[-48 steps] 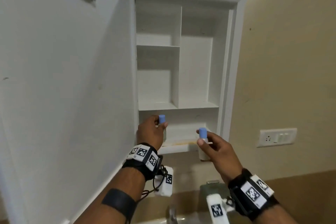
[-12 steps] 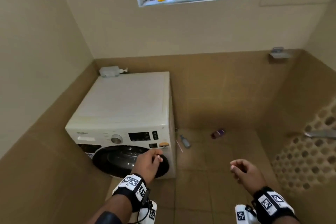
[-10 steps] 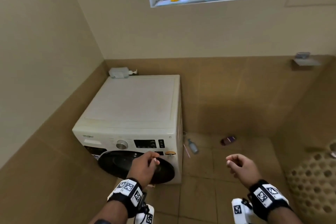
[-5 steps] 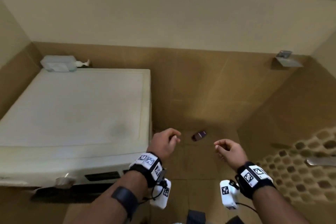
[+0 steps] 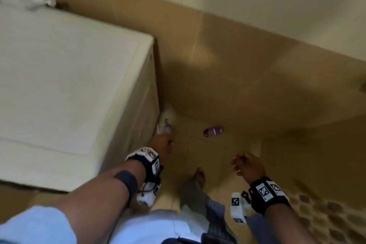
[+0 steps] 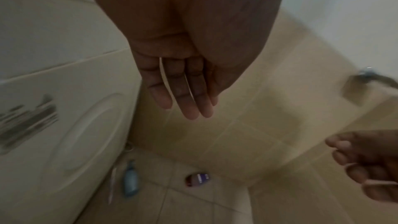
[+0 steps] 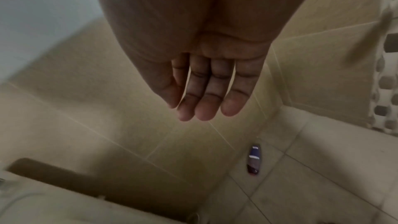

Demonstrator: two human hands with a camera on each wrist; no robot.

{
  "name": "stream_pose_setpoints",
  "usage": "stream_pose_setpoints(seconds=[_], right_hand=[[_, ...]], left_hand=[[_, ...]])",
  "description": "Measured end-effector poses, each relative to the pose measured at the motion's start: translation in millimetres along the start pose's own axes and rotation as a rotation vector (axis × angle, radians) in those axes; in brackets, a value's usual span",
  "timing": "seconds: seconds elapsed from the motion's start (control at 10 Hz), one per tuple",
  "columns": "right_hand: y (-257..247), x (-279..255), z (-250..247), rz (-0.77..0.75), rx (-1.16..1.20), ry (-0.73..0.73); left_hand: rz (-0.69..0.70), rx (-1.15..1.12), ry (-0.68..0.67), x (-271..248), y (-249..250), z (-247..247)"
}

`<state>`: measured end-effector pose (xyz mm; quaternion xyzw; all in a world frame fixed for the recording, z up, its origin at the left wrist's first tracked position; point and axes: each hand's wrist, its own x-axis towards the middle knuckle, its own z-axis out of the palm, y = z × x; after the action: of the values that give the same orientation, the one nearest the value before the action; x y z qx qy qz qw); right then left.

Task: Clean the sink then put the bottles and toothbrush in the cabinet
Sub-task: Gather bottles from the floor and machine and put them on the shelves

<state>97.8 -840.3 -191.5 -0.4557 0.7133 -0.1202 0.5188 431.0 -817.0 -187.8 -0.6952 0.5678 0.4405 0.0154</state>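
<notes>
A light blue bottle (image 6: 130,179) and a pale toothbrush (image 6: 112,184) lie side by side on the floor tiles against the washing machine's side. The blue bottle (image 5: 167,125) shows just beyond my left hand (image 5: 162,142) in the head view. A dark purple bottle (image 5: 213,131) lies alone on the tiles further right, also as the purple bottle (image 7: 253,159) in the right wrist view and the purple bottle (image 6: 197,179) in the left wrist view. My left hand (image 6: 189,103) hangs above the floor with straight fingers, empty. My right hand (image 5: 245,164) is lower right, fingers relaxed, empty; my right hand (image 7: 206,106) shows straight fingers.
A white washing machine (image 5: 65,89) fills the left side, close to my left arm. Tan tiled walls close the corner behind the bottles. A pebble-patterned wall (image 5: 326,216) is at the right. My foot (image 5: 199,174) stands on the tiles between my hands.
I have moved closer and tilted down toward the floor. Both hands have dropped lower; the left hand now sits just short of the blue bottle and toothbrush.
</notes>
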Motion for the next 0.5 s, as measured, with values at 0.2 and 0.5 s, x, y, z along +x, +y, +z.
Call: stream_pose_setpoints(seconds=[0.2,0.5], right_hand=[[23.9,95.7,-11.1,0.131,-0.442,-0.290],[101.6,268.7,71.9,0.288,-0.728,-0.394]], left_hand=[[-0.239,-0.131,0.067,41.1,-25.7,14.1],[-0.453,-0.368,0.107,158.8,-113.9,107.8]])
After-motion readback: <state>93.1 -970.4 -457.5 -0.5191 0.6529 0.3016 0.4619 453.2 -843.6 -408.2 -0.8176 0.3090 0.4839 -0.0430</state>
